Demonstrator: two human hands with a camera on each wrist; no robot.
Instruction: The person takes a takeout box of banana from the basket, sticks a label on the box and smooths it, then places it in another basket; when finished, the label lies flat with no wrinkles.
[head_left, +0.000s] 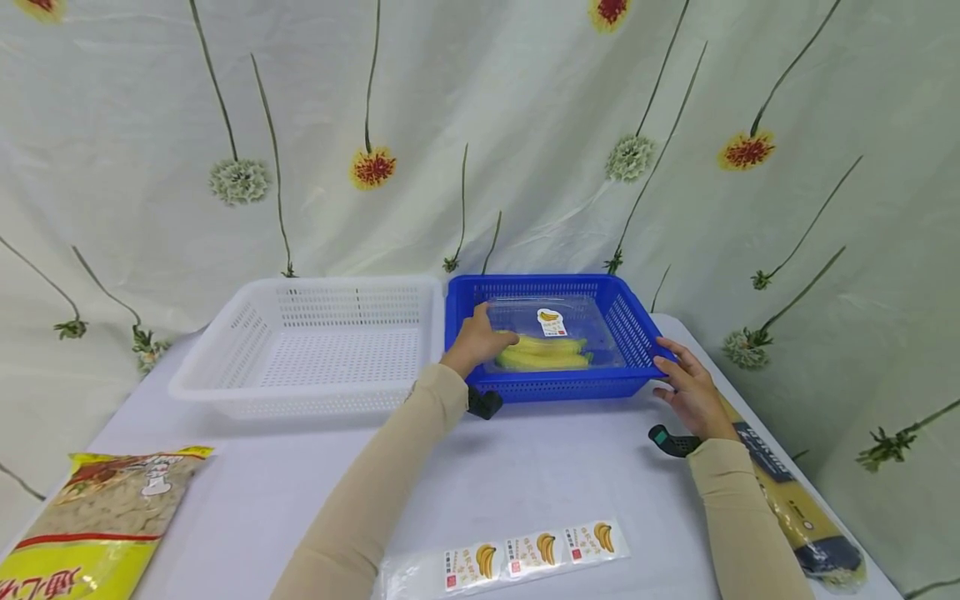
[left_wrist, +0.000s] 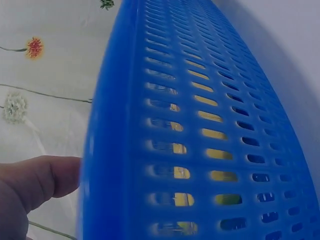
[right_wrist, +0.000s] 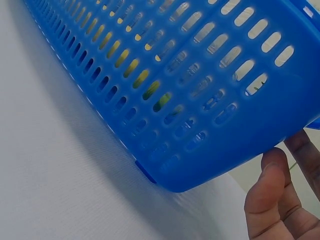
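Observation:
A clear plastic container [head_left: 592, 333] of yellow bananas [head_left: 543, 360] lies inside the blue basket [head_left: 555, 387]; its lid bears a banana sticker [head_left: 552, 322]. At the container's left end, my left hand [head_left: 480, 340] grips its edge, with the thumb over the near side. The left wrist view shows only part of this hand, beyond the basket rim. My right hand [head_left: 693, 392] holds the basket's right front corner, fingers over the rim and thumb below. Bananas show through the slots of the basket wall [right_wrist: 225, 145] in the right wrist view.
Left of the blue basket stands a white basket [head_left: 300, 398]. A strip of banana stickers [head_left: 532, 557] lies at the table's front. A macaroni bag [head_left: 112, 517] is at the left, and a long yellow package [head_left: 795, 508] lies beside the right forearm. Behind hangs a flowered curtain [head_left: 480, 100].

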